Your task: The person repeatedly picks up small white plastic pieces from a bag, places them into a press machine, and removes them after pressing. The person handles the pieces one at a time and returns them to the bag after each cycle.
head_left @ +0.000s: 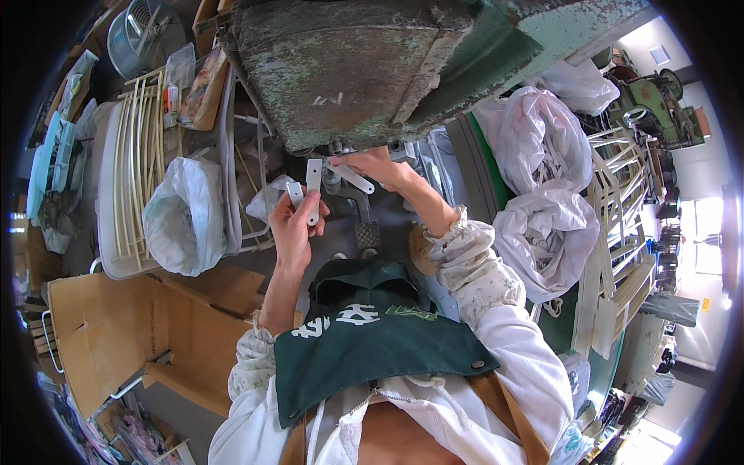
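Observation:
My left hand (pixel 291 231) is closed around flat white strips with small holes. One longer strip (pixel 314 175) stands up between thumb and fingers, and a shorter-looking strip end (pixel 294 191) shows beside it. Just under the machine's lower edge, my right hand (pixel 378 167) pinches another white strip (pixel 355 180) with a rounded, holed end that slants down to the right. The fingertips of that hand lie close to the metal fittings beneath the worn green machine (pixel 349 70). Parts of the held strips are hidden by my fingers.
A foot pedal (pixel 368 235) sits below my hands. White sacks (pixel 546 240) of pale pieces stand at the right beside stacked strips (pixel 620 271). A white bag (pixel 184 217), long thin rods (pixel 139 170) and an opened cardboard box (pixel 101 329) are at the left.

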Motion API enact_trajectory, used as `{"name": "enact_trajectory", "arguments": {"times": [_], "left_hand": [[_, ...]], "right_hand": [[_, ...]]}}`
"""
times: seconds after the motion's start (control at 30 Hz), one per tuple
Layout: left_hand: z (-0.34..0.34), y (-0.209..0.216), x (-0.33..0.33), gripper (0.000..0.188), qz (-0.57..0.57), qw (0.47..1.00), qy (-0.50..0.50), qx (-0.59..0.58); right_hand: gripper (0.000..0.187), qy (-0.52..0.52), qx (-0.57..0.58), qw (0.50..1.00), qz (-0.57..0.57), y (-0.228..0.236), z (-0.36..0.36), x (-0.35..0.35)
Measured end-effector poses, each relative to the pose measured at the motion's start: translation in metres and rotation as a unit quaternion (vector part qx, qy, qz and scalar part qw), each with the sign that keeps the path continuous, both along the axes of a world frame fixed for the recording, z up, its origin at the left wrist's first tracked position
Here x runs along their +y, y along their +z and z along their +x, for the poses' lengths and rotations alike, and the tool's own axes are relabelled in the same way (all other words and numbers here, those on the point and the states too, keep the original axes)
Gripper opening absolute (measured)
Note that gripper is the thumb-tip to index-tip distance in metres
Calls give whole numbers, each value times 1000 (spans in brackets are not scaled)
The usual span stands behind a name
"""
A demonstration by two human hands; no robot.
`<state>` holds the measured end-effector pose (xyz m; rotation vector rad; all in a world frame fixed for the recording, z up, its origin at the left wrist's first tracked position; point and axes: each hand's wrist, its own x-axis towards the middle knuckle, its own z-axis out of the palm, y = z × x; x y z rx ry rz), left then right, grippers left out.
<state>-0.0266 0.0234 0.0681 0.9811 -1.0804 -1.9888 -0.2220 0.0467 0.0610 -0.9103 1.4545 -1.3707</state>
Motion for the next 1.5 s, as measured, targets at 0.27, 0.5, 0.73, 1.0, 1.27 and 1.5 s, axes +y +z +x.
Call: {"name": "enact_trajectory", "arguments": {"times": [0.27, 0.5, 0.73, 1.0, 1.27, 1.5], "left_hand": [[-3, 7, -2, 9, -61, 997, 22, 33], [-22, -4, -12, 9, -48, 997, -24, 57], [-23, 1, -9, 9, 2, 998, -15, 53], [-21, -6, -22, 13, 20, 999, -48, -10], [-5, -10, -15, 13, -7, 1000, -12, -9], [-7, -5, -13, 12, -26, 999, -11, -18]], "right_hand": [[21, -37, 128, 990, 41, 13, 10, 7], [26, 64, 127, 986, 83, 14, 8, 36], [26, 39, 19, 994, 101, 27, 17, 42], [26, 16, 48, 995, 87, 20, 20, 40], [21, -9, 6, 996, 93, 19, 30, 61], [23, -9, -37, 992, 118, 18, 28, 60]]}}
